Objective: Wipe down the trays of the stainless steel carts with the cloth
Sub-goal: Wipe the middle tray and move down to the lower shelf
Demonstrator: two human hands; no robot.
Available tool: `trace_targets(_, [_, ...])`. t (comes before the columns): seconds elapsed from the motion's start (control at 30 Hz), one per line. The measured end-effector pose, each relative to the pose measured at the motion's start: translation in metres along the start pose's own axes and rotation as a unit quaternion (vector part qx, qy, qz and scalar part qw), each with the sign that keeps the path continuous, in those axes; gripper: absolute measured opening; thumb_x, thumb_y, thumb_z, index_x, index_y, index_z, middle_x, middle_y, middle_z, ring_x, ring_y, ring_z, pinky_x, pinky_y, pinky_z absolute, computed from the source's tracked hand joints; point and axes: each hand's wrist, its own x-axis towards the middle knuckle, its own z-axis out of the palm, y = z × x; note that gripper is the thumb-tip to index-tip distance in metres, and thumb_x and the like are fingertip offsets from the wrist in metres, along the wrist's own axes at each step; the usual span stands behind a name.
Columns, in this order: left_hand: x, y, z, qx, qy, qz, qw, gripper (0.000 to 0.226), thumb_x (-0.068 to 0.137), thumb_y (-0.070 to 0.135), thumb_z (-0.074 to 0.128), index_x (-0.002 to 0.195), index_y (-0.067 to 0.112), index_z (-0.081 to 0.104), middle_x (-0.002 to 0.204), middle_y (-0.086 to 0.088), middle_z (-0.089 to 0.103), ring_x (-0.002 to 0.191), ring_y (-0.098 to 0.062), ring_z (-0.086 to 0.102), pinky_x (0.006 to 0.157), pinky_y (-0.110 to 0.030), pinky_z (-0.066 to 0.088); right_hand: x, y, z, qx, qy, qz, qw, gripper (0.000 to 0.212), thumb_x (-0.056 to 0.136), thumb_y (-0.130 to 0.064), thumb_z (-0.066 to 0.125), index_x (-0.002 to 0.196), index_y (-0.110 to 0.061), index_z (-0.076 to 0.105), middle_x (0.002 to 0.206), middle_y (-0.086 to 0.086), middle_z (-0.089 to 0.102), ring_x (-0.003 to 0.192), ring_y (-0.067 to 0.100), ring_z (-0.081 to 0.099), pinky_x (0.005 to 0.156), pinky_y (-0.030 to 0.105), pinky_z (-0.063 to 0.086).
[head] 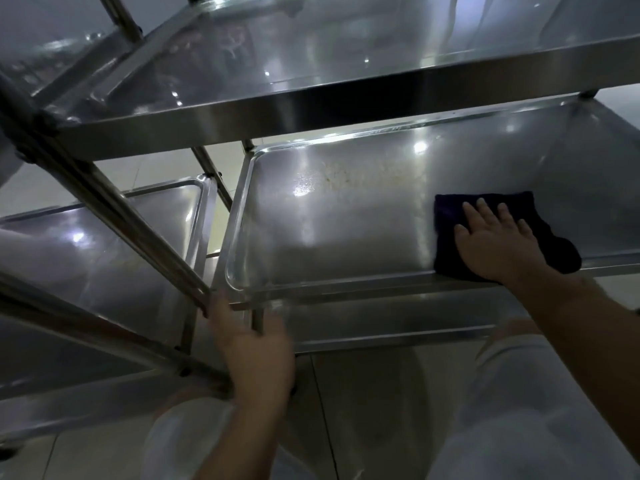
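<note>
Head view: looking down on two s/s carts side by side, person crouched at the near edge.
Step in hand: wiping the middle tray [329, 237] of the right-hand cart.
Cloth [453, 216]: dark, folded flat, lying on the middle tray toward its near-right part, near edge of cloth at the tray's front lip.
Right hand [498, 244]: fingers straight and spread, palm pressing flat on the cloth; not gripping it.
Left hand [256, 355]: at the cart's near-left corner post [257, 322], fingers by the post; blurred, so whether they close round it I cannot tell. Prob. steadying the cart.
Unwiped patch: yellowish speckled residue [349, 174] toward the tray's far-left part, well apart from the cloth.
How to do it well (judgement): keep palm flat, even pressure, overlapping strokes across to the left edge, extra passes on the residue, run the cloth into the rounded corners and along the lip; hold the cart so it doesn't roll.
Top tray [311, 109]: above, overhangs the far edge of the work area; limits reach.
Left cart tray [104, 244]: adjacent, smeary sheen, beyond the slanting frame bars.
Surface: brushed steel, glare spots from ceiling lights.
Room: dim, pale tiled floor [363, 410].
</note>
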Motion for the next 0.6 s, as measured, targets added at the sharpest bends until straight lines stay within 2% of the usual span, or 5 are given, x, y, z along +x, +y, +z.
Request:
trace_targets(0.1, [-0.025, 0.005, 0.031, 0.011, -0.148, 0.058, 0.987, 0.060, 0.092, 0.027, 0.066, 0.147, 0.035, 0.046, 0.152, 0.009, 0.047, 0.140, -0.014, 0.047, 0.118, -0.039, 0.040, 0.000, -0.001, 0.000, 0.002, 0.009, 0.001, 1.000, 0.064, 0.105, -0.054, 0.016, 0.164, -0.033, 0.004, 0.172, -0.007, -0.005, 0.158, 0.023, -0.005, 0.127, 0.048, -0.001])
trace_targets(0.17, [-0.024, 0.023, 0.057, 0.056, -0.220, 0.133, 0.965, 0.055, 0.098, 0.025, 0.064, 0.149, 0.031, 0.048, 0.151, 0.010, 0.046, 0.136, -0.013, 0.048, 0.111, -0.019, 0.039, -0.001, 0.000, 0.000, 0.003, 0.010, -0.004, 1.000, 0.065, 0.105, -0.055, 0.016, 0.165, -0.033, 0.005, 0.172, -0.006, -0.004, 0.158, 0.025, -0.005, 0.127, 0.050, -0.001])
trace_targets(0.23, [-0.018, 0.047, 0.082, 0.106, -0.262, 0.220, 0.934, 0.049, 0.100, 0.023, 0.060, 0.147, 0.027, 0.050, 0.148, 0.009, 0.048, 0.134, -0.011, 0.047, 0.107, -0.017, 0.039, -0.001, 0.001, 0.001, 0.002, 0.016, -0.015, 1.000, 0.066, 0.104, -0.057, 0.017, 0.165, -0.032, 0.006, 0.173, -0.005, -0.003, 0.158, 0.027, -0.004, 0.127, 0.051, 0.000])
trace_targets(0.33, [-0.011, 0.063, 0.120, 0.182, -0.284, 0.320, 0.885, 0.045, 0.100, 0.024, 0.058, 0.145, 0.020, 0.053, 0.147, 0.003, 0.053, 0.136, -0.012, 0.045, 0.115, -0.027, 0.036, -0.002, 0.004, 0.000, 0.002, 0.023, -0.030, 0.999, 0.068, 0.104, -0.058, 0.018, 0.165, -0.029, 0.007, 0.173, -0.005, -0.001, 0.158, 0.027, -0.003, 0.127, 0.052, 0.001])
trace_targets(0.6, [-0.006, 0.064, 0.191, 0.314, -0.263, 0.338, 0.847, 0.040, 0.104, 0.031, 0.049, 0.142, 0.017, 0.055, 0.145, -0.004, 0.056, 0.134, -0.023, 0.051, 0.114, -0.040, 0.040, 0.001, 0.014, 0.002, 0.000, 0.032, -0.087, 0.996, 0.065, 0.105, -0.056, 0.018, 0.164, -0.032, 0.006, 0.172, -0.006, 0.001, 0.158, 0.024, -0.005, 0.127, 0.052, -0.004])
